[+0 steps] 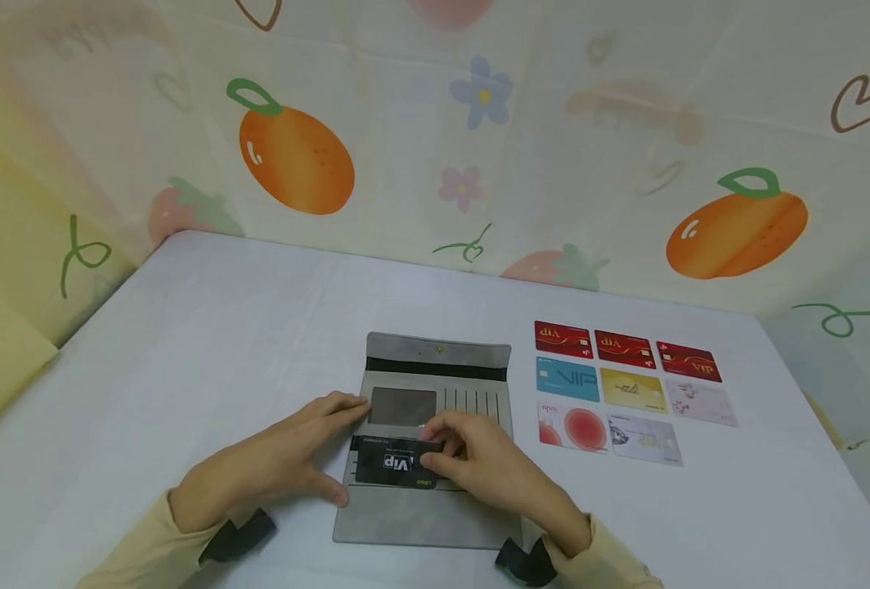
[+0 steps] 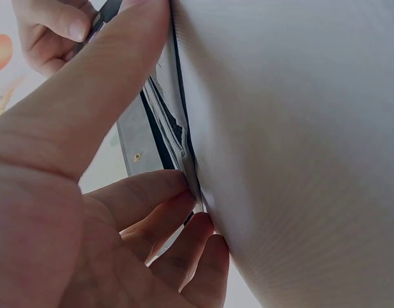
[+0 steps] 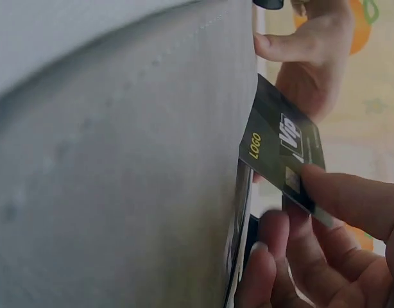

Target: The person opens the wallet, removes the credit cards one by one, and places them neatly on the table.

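Note:
A grey wallet [image 1: 435, 521] lies unfolded on the white table, its flap with a small gold stud at the far end. It has a clear window pocket [image 1: 403, 406] and several card slots. Thumb and fingers of my right hand [image 1: 490, 466] pinch a black VIP card [image 1: 383, 462] at its right end. In the right wrist view the same black card [image 3: 277, 131] tilts up off the wallet, one corner right at its surface. Along the wallet's left edge rests my left hand [image 1: 280, 458], thumb and fingers spread; its fingertips [image 2: 196, 192] touch that edge.
Right of the wallet, cards lie in rows: several red ones such as this red card [image 1: 625, 349], a blue card [image 1: 567, 379], a gold card [image 1: 634, 390], a pink card [image 1: 701, 402], a white-and-red card [image 1: 571, 426] and a silver card [image 1: 645, 440]. A fruit-print curtain [image 1: 405, 123] hangs behind the table.

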`<state>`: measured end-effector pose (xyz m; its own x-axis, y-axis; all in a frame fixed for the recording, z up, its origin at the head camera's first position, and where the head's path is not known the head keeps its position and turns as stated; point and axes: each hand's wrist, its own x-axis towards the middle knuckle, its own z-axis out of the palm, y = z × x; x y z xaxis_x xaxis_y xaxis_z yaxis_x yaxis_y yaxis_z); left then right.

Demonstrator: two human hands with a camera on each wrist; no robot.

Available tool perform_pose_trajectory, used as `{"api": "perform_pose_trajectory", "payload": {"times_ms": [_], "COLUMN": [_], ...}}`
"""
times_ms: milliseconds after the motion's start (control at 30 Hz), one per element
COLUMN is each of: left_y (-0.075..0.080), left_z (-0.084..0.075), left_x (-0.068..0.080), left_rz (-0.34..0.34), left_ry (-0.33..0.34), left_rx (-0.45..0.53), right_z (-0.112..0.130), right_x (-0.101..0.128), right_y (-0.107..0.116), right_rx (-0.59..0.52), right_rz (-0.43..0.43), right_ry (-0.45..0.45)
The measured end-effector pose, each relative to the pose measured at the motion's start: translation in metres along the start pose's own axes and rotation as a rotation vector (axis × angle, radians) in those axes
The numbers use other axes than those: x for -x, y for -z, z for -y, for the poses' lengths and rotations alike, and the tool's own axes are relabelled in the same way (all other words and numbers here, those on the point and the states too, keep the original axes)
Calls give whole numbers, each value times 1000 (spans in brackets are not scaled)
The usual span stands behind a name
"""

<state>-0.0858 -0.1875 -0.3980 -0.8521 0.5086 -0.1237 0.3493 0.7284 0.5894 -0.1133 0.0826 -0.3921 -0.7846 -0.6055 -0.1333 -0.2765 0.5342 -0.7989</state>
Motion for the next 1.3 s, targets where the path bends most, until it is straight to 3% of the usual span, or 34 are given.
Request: {"api": "perform_pose_trajectory", "payload": {"times_ms": [300,500,1033,1300], "left_y": [0,0,0,-1], "left_z": [-1,-1,0,1], "left_x": [-1,-1,1,0], "left_rz": [0,5,-6,-7], "left_ry": [12,16,-4,-6], "left_rx": [-12,-2,-10,-22], "right_z": [2,3,1,-1], "right_x": [1,1,2,2], "right_y": [-2,1,17,24], "right_rx": [32,31,82,67], "right_rz": [72,71,-36,-92], "right_ry": [21,18,59,-1]}}
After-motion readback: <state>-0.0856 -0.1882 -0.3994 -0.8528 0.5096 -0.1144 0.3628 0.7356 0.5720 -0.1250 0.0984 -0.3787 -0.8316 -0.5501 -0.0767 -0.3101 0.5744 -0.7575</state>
